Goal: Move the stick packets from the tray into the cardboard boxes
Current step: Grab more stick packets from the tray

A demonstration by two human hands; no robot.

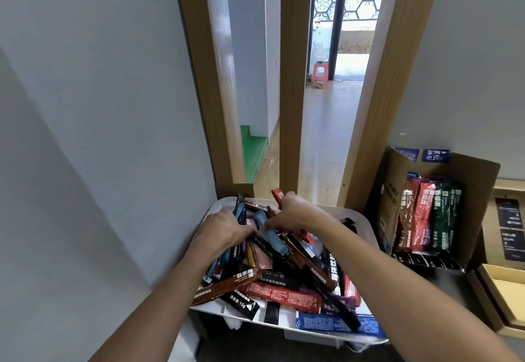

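Both bare forearms reach in from the near edge and meet over the white tray (365, 229), which sits at the left end of the bench (443, 285), hard against the wall. It is heaped with stick packets (284, 295) lying crosswise in every direction, so from where I stand the hands seem to be sorting rather than scooping. The left hand (224, 229) has its fingers curled down into the far side of the heap, its grip clenched round a few dark and blue packets stood on end, likely to gather like with like. The right hand (294, 211) has a red packet (277, 193) poking up out of its grip, and its fingertips reach down beside a blue packet (270, 236) on top of the pile; whether they touch it I cannot tell. Just right of the tray an open cardboard box (393, 200) stands with its flap up. Brown, red and green packets (426, 214) stand upright in it, grouped by colour, which suggests why the hands pick by kind. Further toward the right edge are kraft boxes (508, 290), one showing black packets (510, 215). Most of the load lies in the tray, so I judge the job far from finished.
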